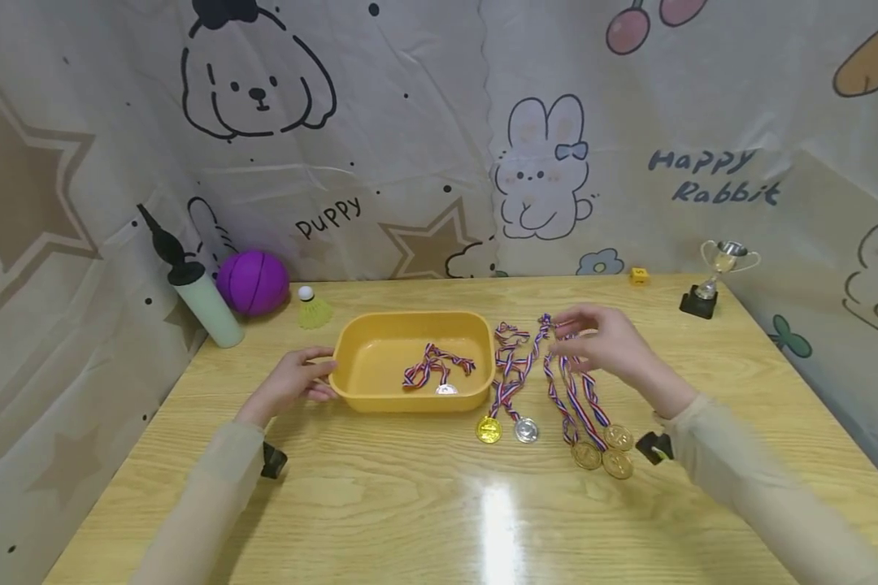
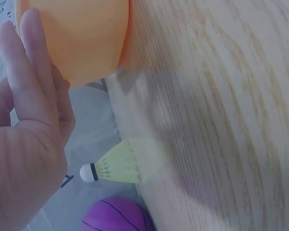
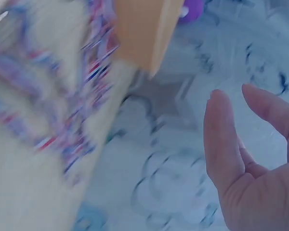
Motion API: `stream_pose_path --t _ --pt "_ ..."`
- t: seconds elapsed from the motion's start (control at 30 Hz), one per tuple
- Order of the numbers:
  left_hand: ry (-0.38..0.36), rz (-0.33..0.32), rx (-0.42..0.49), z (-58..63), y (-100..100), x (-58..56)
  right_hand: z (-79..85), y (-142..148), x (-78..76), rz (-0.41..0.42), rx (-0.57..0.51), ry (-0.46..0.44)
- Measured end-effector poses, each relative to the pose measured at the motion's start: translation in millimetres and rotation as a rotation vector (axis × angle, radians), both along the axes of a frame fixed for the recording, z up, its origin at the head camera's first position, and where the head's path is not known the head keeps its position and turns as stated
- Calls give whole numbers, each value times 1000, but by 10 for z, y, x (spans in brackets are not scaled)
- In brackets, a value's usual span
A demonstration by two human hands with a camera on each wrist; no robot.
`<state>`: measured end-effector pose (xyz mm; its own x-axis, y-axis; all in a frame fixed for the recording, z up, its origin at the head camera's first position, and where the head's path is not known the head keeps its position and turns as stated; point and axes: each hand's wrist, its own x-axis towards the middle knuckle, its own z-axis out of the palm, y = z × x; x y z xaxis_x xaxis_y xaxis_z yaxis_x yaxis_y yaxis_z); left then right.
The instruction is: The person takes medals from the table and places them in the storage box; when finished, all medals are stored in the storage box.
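A yellow plastic basin (image 1: 413, 402) stands mid-table, with a medal on a striped ribbon (image 1: 446, 389) inside. My left hand (image 1: 300, 382) touches the basin's left end; in the left wrist view its fingers (image 2: 36, 62) lie fairly straight against the wall. To the right of the basin lie a bright gold medal (image 1: 489, 430) and a silver medal (image 1: 526, 430) with tangled ribbons. Farther right are three duller gold medals (image 1: 618, 464) on red, white and blue ribbons (image 1: 572, 394). My right hand (image 1: 603, 341) hovers over these ribbons' upper ends, thumb and fingers apart, holding nothing visible.
At the back left are a pale green hand pump (image 1: 208, 305), a purple ball (image 1: 254, 283) and a yellow shuttlecock (image 1: 312, 309). A small yellow die (image 1: 639, 276) and a silver trophy cup (image 1: 717, 276) stand at the back right. A printed cloth hangs behind the table.
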<state>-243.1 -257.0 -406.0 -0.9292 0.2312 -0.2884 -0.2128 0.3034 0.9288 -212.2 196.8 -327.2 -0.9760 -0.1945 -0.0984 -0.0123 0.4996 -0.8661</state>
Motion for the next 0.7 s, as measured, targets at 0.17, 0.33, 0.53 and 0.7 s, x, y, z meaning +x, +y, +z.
stream_pose_path --t 0.17,0.33,0.53,0.7 --pt "-1 4 -13 17 2 14 -230 437 59 -45 0 -59" --pt "-2 3 -5 29 -8 23 -544 677 90 -80 21 -115" --pt "-13 2 -1 25 3 19 -824 775 130 -112 53 -149" --pt "-10 -8 3 31 18 21 -916 745 165 -100 79 -155"
